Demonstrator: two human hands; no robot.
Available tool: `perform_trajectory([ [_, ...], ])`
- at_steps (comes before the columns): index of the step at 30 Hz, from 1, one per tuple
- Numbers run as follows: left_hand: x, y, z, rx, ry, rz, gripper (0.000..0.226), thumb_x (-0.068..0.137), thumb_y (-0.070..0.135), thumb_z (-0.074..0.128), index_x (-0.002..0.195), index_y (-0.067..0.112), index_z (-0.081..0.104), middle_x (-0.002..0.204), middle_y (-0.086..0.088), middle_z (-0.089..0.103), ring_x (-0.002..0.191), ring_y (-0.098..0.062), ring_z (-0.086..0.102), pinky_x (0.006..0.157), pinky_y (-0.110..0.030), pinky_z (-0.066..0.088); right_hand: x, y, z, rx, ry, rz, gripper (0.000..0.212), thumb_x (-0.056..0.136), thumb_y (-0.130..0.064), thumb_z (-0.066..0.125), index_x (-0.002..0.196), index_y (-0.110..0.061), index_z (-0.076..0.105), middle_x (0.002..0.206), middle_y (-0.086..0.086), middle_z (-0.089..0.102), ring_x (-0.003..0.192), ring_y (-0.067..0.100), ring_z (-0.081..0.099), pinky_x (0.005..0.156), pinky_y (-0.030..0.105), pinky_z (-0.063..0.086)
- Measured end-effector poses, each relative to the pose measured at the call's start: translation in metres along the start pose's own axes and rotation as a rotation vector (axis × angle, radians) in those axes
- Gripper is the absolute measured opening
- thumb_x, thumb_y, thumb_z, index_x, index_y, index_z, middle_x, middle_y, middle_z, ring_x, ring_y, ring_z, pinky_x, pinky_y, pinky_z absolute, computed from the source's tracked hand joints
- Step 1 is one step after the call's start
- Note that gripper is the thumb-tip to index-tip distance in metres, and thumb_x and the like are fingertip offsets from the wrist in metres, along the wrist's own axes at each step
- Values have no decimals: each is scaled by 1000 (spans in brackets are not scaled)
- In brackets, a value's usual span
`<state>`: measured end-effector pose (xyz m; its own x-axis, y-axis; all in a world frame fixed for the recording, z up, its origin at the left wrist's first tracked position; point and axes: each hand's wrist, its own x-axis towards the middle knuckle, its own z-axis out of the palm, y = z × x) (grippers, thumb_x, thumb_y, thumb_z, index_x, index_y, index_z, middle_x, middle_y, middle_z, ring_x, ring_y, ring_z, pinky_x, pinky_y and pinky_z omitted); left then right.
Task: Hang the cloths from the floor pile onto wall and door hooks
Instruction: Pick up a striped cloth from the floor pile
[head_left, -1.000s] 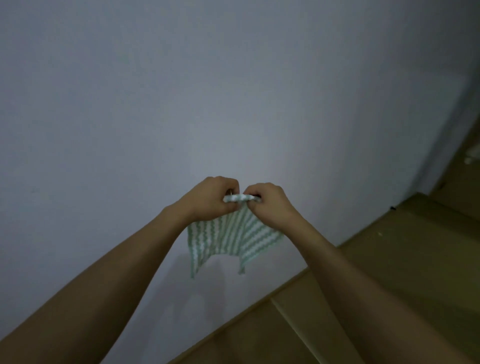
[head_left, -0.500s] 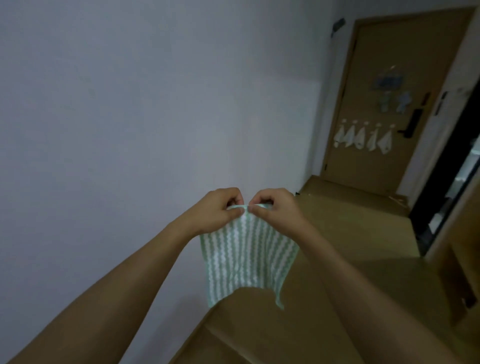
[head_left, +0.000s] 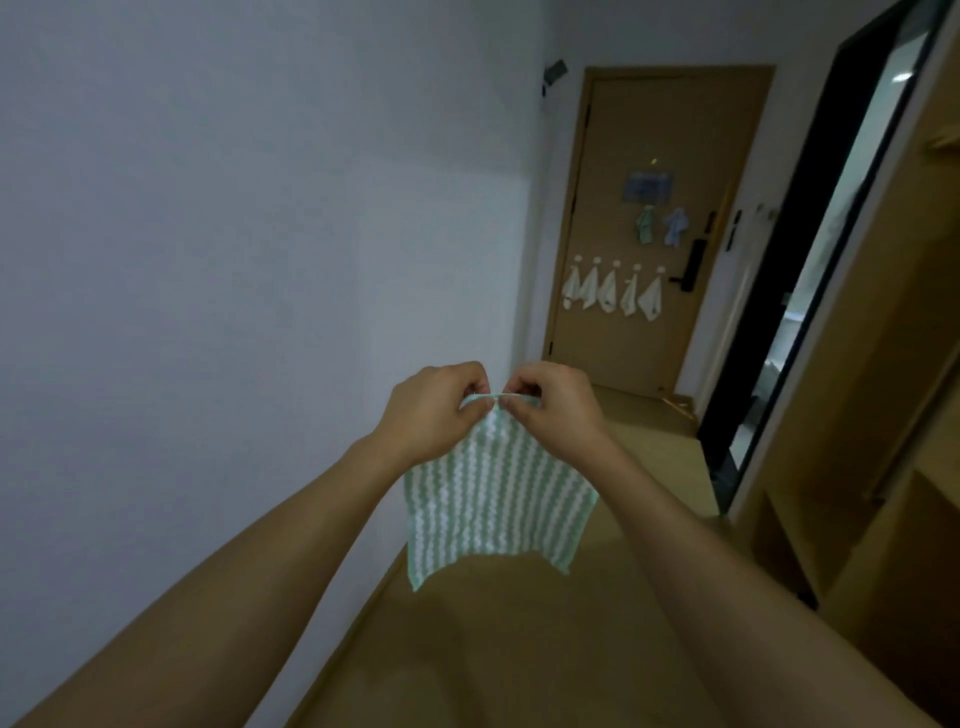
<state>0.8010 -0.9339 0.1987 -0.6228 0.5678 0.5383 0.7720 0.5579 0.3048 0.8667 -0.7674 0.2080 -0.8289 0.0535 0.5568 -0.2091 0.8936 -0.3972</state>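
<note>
Cloth (head_left: 493, 499) is hanging straight down below my two grips: left hand (head_left: 431, 410) and right hand (head_left: 556, 405) are pinching its top edge, nearly touching. I am seeing the door (head_left: 670, 156) hooks well ahead, slightly right.

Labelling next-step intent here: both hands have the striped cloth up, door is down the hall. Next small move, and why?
Probably carry it toward the door. Left hand and right hand pinch the green-striped cloth by its top edge, hanging free; cloths already hang on the far door's hooks, and no hook shows nearby.
</note>
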Motion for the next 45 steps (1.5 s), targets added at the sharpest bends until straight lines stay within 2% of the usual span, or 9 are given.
perform_trajectory([
  [4, 48, -20, 26, 152, 49, 94, 12, 94, 38, 54, 90, 27, 54, 75, 13, 54, 70, -12, 53, 59, -30, 36, 32, 37, 10, -40, 3, 28, 7, 86, -23, 67, 81, -18, 69, 78, -9, 64, 74, 6, 56, 64, 22, 39],
  [7, 85, -43, 43, 218, 78, 203, 16, 93, 39, 54, 88, 24, 52, 78, 10, 59, 66, -11, 51, 57, -30, 39, 63, 63, 20, -81, 6, 39, 6, 86, -23, 67, 82, -19, 70, 76, -13, 59, 73, 2, 52, 60, 13, 34],
  [9, 112, -61, 54, 194, 79, 232, 16, 93, 40, 55, 87, 25, 52, 76, 12, 57, 65, -8, 48, 56, -29, 36, 87, 80, 27, -91, 8, 57, 6, 87, -23, 67, 82, -20, 70, 76, -14, 59, 73, 1, 53, 60, 9, 33],
  [13, 175, -99, 72, 84, 50, 260, 14, 91, 41, 58, 86, 28, 53, 73, 15, 50, 66, -7, 47, 57, -29, 32, 141, 109, 40, -105, 20, 92, 7, 86, -23, 68, 81, -19, 70, 78, -12, 62, 75, 2, 56, 62, 12, 37],
  [23, 313, -174, 131, -30, 60, 337, 12, 94, 38, 53, 90, 28, 58, 75, 13, 59, 66, -10, 51, 58, -28, 33, 256, 187, 76, -24, 125, 225, 12, 85, -23, 70, 75, -30, 69, 73, -18, 64, 73, -5, 59, 62, 10, 41],
  [31, 408, -216, 212, -12, 32, 303, 16, 96, 37, 50, 92, 25, 60, 79, 7, 65, 66, -11, 52, 56, -28, 37, 329, 282, 109, -6, 112, 281, 10, 88, -19, 66, 81, -22, 74, 78, -16, 67, 73, -5, 59, 63, 5, 41],
  [34, 455, -225, 241, 28, 21, 289, 18, 96, 39, 49, 94, 25, 60, 80, 6, 65, 66, -9, 49, 56, -27, 32, 367, 327, 116, 3, 99, 281, 12, 88, -19, 65, 80, -24, 73, 80, -13, 68, 75, -2, 60, 66, 11, 44],
  [40, 575, -234, 291, 15, -25, 248, 24, 97, 46, 47, 98, 27, 61, 77, 12, 59, 71, -9, 55, 61, -29, 41, 461, 421, 117, 16, 121, 234, 31, 88, -20, 66, 65, -38, 57, 63, -26, 54, 66, -15, 53, 58, 4, 36],
  [45, 672, -235, 336, -4, -8, 233, 22, 97, 41, 49, 94, 24, 62, 79, 7, 64, 71, -11, 58, 64, -31, 48, 531, 502, 106, 11, 143, 234, 13, 89, -22, 65, 78, -26, 70, 67, -25, 55, 65, -12, 53, 60, 4, 35],
])
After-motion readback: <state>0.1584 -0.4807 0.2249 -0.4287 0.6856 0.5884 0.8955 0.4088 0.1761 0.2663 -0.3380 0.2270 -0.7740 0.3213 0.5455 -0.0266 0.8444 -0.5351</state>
